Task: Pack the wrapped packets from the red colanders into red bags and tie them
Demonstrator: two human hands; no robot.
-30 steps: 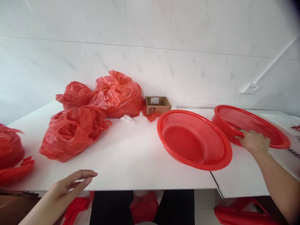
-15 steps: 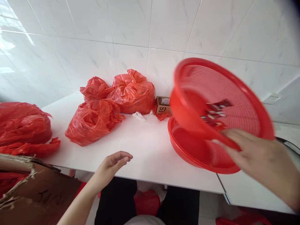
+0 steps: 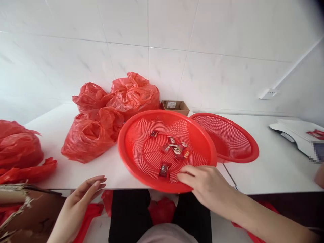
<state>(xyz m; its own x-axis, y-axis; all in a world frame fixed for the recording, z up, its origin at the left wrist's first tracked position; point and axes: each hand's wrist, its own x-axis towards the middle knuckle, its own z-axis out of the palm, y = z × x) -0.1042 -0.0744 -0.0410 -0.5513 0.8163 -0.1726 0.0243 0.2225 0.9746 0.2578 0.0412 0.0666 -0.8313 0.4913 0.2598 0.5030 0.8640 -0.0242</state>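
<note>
My right hand (image 3: 206, 184) grips the near right rim of a red plastic basket (image 3: 131, 130) with perforated walls, its fingers hooked inside over the edge. Several small wrapped candies (image 3: 177, 148) in dark red and white wrappers lie on the basket's floor. Slightly tilted toward me, the basket sits over the table's front part; whether it rests on the tabletop is hard to tell. A second red basket (image 3: 235, 135) is partly hidden behind it on the right. Off to the left, my left hand (image 3: 83, 199) hovers near the table edge with fingers loosely apart, holding nothing.
Several knotted red plastic bags (image 3: 92, 135) stand on the white table (image 3: 121, 175). A small cardboard box (image 3: 177, 106) is by the wall. At lower left is a torn carton (image 3: 43, 206); a white scale-like device (image 3: 288, 135) lies at right, near part of another person's hand.
The basket with candies came left and down from above the second basket to in front of me, held in my right hand. My view turned right; my left hand shifted lower left.
</note>
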